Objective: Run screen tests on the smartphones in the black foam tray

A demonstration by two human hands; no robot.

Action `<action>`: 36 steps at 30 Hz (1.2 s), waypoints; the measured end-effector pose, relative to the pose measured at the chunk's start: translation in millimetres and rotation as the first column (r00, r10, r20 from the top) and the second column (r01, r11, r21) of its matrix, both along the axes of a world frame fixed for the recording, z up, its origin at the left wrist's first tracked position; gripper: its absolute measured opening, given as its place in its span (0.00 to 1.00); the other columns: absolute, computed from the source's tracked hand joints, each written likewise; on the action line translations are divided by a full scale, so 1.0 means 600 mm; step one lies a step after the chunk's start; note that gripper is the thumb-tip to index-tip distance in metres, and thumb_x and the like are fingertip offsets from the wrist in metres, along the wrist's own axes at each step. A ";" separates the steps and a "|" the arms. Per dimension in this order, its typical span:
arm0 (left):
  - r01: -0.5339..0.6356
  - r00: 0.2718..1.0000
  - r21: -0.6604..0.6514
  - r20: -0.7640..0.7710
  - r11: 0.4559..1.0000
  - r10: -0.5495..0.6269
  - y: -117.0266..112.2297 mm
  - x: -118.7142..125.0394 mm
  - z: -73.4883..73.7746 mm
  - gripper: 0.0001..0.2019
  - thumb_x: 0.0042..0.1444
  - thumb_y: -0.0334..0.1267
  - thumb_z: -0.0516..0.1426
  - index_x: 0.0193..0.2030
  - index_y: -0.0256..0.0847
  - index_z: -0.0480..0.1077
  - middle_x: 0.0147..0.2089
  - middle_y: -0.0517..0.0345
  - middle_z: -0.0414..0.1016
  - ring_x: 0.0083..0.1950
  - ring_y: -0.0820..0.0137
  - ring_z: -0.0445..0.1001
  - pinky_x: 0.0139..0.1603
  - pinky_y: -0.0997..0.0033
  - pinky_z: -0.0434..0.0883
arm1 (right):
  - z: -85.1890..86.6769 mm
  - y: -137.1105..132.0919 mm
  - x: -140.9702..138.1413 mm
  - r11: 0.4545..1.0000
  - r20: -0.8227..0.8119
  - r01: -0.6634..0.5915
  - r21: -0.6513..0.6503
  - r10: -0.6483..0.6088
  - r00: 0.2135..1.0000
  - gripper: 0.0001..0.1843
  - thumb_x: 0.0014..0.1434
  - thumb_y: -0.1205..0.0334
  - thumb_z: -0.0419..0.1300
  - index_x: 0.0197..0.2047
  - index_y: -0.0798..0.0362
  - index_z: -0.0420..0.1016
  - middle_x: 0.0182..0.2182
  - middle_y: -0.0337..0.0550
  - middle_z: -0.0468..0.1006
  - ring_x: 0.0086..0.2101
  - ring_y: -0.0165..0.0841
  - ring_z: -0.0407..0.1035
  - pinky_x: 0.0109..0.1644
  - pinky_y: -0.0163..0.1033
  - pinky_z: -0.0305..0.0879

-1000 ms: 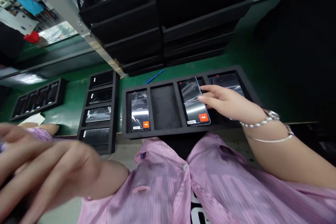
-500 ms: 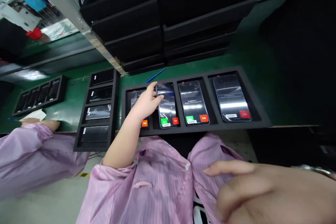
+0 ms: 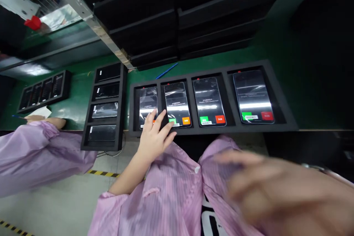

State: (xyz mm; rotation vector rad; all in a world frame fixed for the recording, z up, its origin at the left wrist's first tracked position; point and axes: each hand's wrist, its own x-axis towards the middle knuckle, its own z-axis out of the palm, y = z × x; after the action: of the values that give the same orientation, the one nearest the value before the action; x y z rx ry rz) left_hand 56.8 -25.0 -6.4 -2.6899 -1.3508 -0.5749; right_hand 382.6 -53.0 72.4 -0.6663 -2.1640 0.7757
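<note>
A black foam tray [image 3: 279,92] lies across the green bench with several lit phones in its slots. My left hand [image 3: 155,136] is open, fingers spread, over the tray's front edge, its fingertips at the bottom of the leftmost phone [image 3: 148,103] and the second phone [image 3: 177,103]. The second phone shows a green and an orange button. Two more phones [image 3: 208,101] [image 3: 253,96] lie further right. My right hand [image 3: 271,191] is close to the camera at the lower right, smeared by motion, over my pink striped coat.
A second black tray [image 3: 123,118] with dark phones stands upright to the left. Another tray [image 3: 65,88] lies at the far left. Stacked black trays [image 3: 171,25] fill the back. A blue pen [image 3: 166,70] lies behind the tray. A co-worker's pink sleeve [image 3: 35,155] is at left.
My left hand has let go of the second phone, now lying in its slot, and slid back to the tray's front edge. The right hand stays low and blurred. The view shifted slightly.
</note>
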 end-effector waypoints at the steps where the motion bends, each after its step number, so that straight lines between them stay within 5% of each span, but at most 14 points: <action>1: -0.017 1.000 0.006 0.019 1.000 0.017 -0.004 -0.006 -0.001 0.15 0.67 0.44 0.62 0.57 0.42 0.76 0.70 0.39 0.69 0.77 0.41 0.59 0.71 0.37 0.67 | -0.007 0.009 -0.007 0.999 0.015 0.029 0.025 -0.029 0.999 0.12 0.71 0.54 0.54 0.52 0.41 0.76 0.42 0.37 0.85 0.51 0.35 0.79 0.71 0.49 0.68; 4: -0.101 0.982 0.034 0.161 0.994 0.094 -0.014 -0.040 0.007 0.17 0.66 0.43 0.62 0.59 0.44 0.73 0.69 0.40 0.69 0.76 0.44 0.61 0.72 0.37 0.66 | -0.058 0.033 -0.023 0.970 0.131 0.216 0.108 -0.230 0.964 0.15 0.64 0.68 0.61 0.53 0.45 0.74 0.49 0.42 0.84 0.58 0.42 0.75 0.74 0.63 0.61; 7: -0.229 0.949 0.032 0.228 0.973 0.216 -0.023 -0.084 0.008 0.17 0.65 0.41 0.63 0.58 0.43 0.71 0.66 0.41 0.71 0.73 0.47 0.65 0.72 0.39 0.66 | -0.119 0.046 -0.031 0.957 0.224 0.256 0.135 -0.281 0.933 0.14 0.65 0.67 0.60 0.54 0.47 0.74 0.49 0.44 0.84 0.60 0.46 0.74 0.71 0.69 0.62; 10: -0.310 0.931 -0.033 0.190 0.950 0.311 -0.029 -0.113 -0.012 0.18 0.66 0.43 0.62 0.60 0.41 0.70 0.67 0.39 0.71 0.73 0.48 0.65 0.72 0.40 0.66 | -0.147 0.048 -0.027 0.957 0.279 0.256 0.139 -0.286 0.917 0.14 0.67 0.65 0.59 0.54 0.50 0.75 0.48 0.46 0.84 0.60 0.48 0.73 0.70 0.70 0.63; 13: -0.321 0.923 -0.085 0.195 0.943 0.331 -0.030 -0.121 -0.034 0.19 0.68 0.44 0.60 0.62 0.40 0.69 0.68 0.38 0.70 0.74 0.48 0.63 0.73 0.41 0.65 | -0.129 0.044 -0.004 0.933 0.247 0.318 0.166 -0.352 0.903 0.15 0.66 0.65 0.60 0.56 0.50 0.74 0.49 0.48 0.83 0.60 0.49 0.74 0.71 0.70 0.62; 17: -0.302 0.925 -0.075 0.220 0.950 0.311 -0.024 -0.124 -0.048 0.18 0.68 0.43 0.60 0.60 0.40 0.71 0.68 0.38 0.70 0.74 0.48 0.62 0.74 0.40 0.62 | -0.085 0.032 0.045 0.811 0.114 0.528 0.251 -0.566 0.816 0.12 0.64 0.68 0.61 0.51 0.50 0.75 0.41 0.49 0.84 0.50 0.47 0.79 0.70 0.66 0.65; 20: -0.295 0.926 -0.074 0.222 0.953 0.304 -0.018 -0.126 -0.049 0.15 0.67 0.43 0.60 0.57 0.41 0.73 0.67 0.40 0.70 0.75 0.47 0.61 0.74 0.40 0.62 | -0.084 0.026 0.074 0.758 0.124 0.578 0.302 -0.632 0.765 0.09 0.63 0.68 0.61 0.47 0.51 0.76 0.38 0.47 0.84 0.46 0.45 0.81 0.68 0.63 0.67; 28: -0.315 0.915 -0.085 0.240 0.945 0.326 -0.026 -0.117 -0.048 0.21 0.67 0.43 0.59 0.64 0.40 0.65 0.67 0.38 0.72 0.76 0.49 0.62 0.73 0.41 0.63 | -0.158 0.027 0.101 0.774 0.267 0.551 0.313 -0.628 0.731 0.07 0.66 0.63 0.60 0.45 0.48 0.77 0.40 0.47 0.85 0.47 0.49 0.81 0.65 0.64 0.71; 33: -0.384 0.904 -0.066 0.175 0.921 0.390 -0.033 -0.085 -0.021 0.20 0.68 0.46 0.60 0.62 0.43 0.68 0.69 0.39 0.70 0.75 0.47 0.62 0.77 0.34 0.50 | -0.140 0.025 0.085 0.771 0.231 0.573 0.280 -0.633 0.739 0.09 0.66 0.62 0.60 0.49 0.48 0.77 0.42 0.50 0.84 0.48 0.50 0.81 0.67 0.63 0.69; 36: -0.298 0.941 -0.067 0.146 0.952 0.305 -0.029 -0.055 0.008 0.21 0.68 0.49 0.59 0.63 0.44 0.69 0.71 0.39 0.68 0.76 0.46 0.61 0.78 0.35 0.49 | -0.115 0.029 0.063 0.793 0.202 0.536 0.290 -0.598 0.775 0.11 0.66 0.63 0.60 0.51 0.50 0.75 0.42 0.52 0.84 0.49 0.50 0.80 0.69 0.65 0.65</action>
State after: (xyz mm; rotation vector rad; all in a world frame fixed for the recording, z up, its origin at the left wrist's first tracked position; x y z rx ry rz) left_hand 23.6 -42.3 -1.5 -2.4386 -1.7925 -0.7385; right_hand 420.5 -35.8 3.4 -1.3032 -2.0666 0.1116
